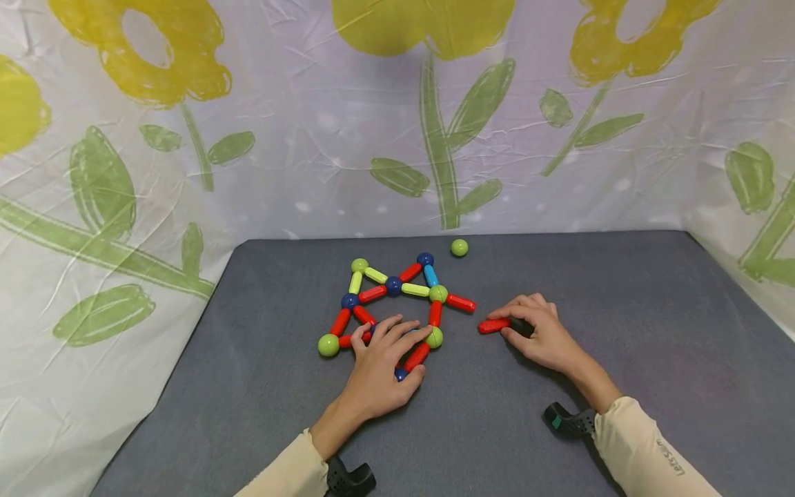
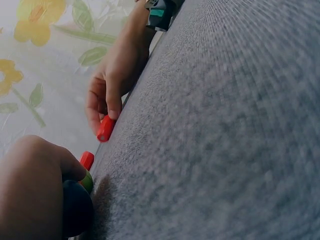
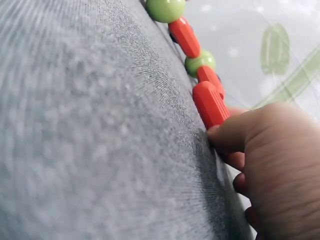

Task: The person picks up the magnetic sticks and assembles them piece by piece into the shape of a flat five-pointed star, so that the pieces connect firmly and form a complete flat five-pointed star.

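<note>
A flat structure of magnetic rods and balls lies on the table, with red rods [image 1: 373,294], yellow-green rods [image 1: 415,290], blue balls [image 1: 394,286] and green balls [image 1: 328,345]. Spread over its near part is my left hand [image 1: 381,373], its fingers touching the pieces. The palm and fingers hide some rods and balls. My right hand [image 1: 543,335] pinches a loose red magnetic rod [image 1: 493,326] between thumb and fingers, low over the table to the right. That rod [image 3: 210,105] points towards another red rod [image 1: 462,303] that sticks out from the structure's right side, apart from it.
One loose green ball [image 1: 459,248] lies near the back edge of the dark grey table [image 1: 248,414]. A white sheet [image 1: 298,152] printed with yellow flowers hangs behind and at the sides. Black wrist cameras [image 1: 568,420] sit on both wrists.
</note>
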Demonstrator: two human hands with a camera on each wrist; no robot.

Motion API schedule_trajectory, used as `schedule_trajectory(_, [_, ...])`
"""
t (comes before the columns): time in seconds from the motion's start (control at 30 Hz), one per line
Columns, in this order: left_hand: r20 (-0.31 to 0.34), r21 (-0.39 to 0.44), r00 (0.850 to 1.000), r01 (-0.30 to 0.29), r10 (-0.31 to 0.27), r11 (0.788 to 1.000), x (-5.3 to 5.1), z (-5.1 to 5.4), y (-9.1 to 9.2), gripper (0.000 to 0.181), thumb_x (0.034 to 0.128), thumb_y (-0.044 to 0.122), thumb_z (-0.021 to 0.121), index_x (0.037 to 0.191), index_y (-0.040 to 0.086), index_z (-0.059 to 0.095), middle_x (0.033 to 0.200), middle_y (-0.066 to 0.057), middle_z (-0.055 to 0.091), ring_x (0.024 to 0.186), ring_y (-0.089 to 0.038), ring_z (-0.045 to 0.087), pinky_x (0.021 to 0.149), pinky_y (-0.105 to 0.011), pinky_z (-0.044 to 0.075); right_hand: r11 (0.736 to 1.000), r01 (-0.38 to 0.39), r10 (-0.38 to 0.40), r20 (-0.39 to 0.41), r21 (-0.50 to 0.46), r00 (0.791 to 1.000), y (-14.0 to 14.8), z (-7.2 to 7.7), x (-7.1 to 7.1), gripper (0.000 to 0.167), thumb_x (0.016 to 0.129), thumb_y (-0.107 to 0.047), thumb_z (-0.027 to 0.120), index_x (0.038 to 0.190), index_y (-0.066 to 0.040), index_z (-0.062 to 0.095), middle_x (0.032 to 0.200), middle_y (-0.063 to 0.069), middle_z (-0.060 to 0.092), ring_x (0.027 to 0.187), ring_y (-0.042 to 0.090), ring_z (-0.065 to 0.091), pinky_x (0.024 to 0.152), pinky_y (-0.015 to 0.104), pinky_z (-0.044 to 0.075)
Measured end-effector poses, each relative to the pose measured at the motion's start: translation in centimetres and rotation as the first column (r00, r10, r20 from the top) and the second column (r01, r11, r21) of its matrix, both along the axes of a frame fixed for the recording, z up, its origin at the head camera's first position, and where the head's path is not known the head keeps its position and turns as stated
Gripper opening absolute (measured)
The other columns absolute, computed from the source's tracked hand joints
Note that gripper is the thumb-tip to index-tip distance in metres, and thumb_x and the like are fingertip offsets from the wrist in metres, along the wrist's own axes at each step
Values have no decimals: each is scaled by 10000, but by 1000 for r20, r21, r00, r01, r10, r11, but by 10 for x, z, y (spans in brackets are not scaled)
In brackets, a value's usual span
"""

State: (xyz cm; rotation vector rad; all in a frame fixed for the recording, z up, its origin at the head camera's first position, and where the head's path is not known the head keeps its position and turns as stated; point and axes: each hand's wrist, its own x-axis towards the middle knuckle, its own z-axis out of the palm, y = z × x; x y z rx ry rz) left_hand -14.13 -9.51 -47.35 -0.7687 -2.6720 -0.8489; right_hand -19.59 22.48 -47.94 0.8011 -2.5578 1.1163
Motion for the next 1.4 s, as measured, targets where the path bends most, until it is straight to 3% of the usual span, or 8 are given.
schedule_trajectory(0.2, [-8,-4,1000,1,-2,1000,0,-1,-1,583,860,282,663,1436,324,584,1420,-19,613,1430,-304,420,1077,-679,94,999,2,-1,-21,36,1000,-9,2,4,302,832,-83,821,1118,-161,764,980,-43,714,882,128,489,800,336,235])
schedule_trajectory(0.43, [-6,-9,1000,13,-13,1000,0,-1,-1,591,849,280,670,1431,335,583,1417,4,610,1434,-281,409,1081,-681,87,997,-65,64,37,38,997,-29,6,14,275,908,-153,765,1177,-209,757,965,-103,670,805,52,501,777,311,320])
schedule_trajectory(0.63, [-3,-10,999,39,-39,999,0,1,0,583,850,278,669,1425,323,589,1410,15,614,1435,-278,409,1082,-685,84,996,-83,81,49,28,995,-39,7,20,299,930,-165,743,1223,-228,741,915,-141,631,651,19,414,708,284,335])
schedule_trajectory(0.9, [-4,-13,999,45,-45,999,0,1,0,584,847,267,675,1424,317,591,1399,18,617,1429,-272,412,1081,-684,88,997,-70,69,25,30,997,-44,4,21,316,920,-164,752,1234,-198,740,925,-140,659,628,-3,395,708,281,323])
schedule_trajectory(1.1, [-12,-17,999,37,-37,999,0,0,0,586,840,267,683,1417,318,597,1386,25,621,1423,-273,418,1081,-685,91,997,-67,67,2,-23,998,-44,2,20,333,893,-118,776,1219,-176,742,828,-137,594,607,5,397,669,268,324])
schedule_trajectory(1.17, [-15,-16,999,33,-33,999,0,0,1,585,838,269,684,1414,321,599,1383,28,622,1421,-273,421,1080,-685,91,997,-50,51,8,-65,999,-44,2,20,325,885,-103,783,1204,-153,740,823,-107,586,624,39,425,657,264,352])
schedule_trajectory(1.27, [-16,-11,999,31,-32,999,0,1,1,579,837,268,682,1408,322,603,1380,28,624,1420,-273,423,1080,-685,90,990,45,-41,30,-131,999,-44,2,19,335,876,-109,791,1205,-114,722,903,-14,627,749,113,500,720,288,388])
schedule_trajectory(1.4, [-10,-6,999,32,-32,999,0,0,1,572,840,264,676,1405,322,605,1379,29,624,1420,-271,422,1082,-682,91,983,154,-147,75,-100,986,-43,3,19,511,891,-170,767,1367,-64,617,1233,117,662,1102,229,525,916,425,304])
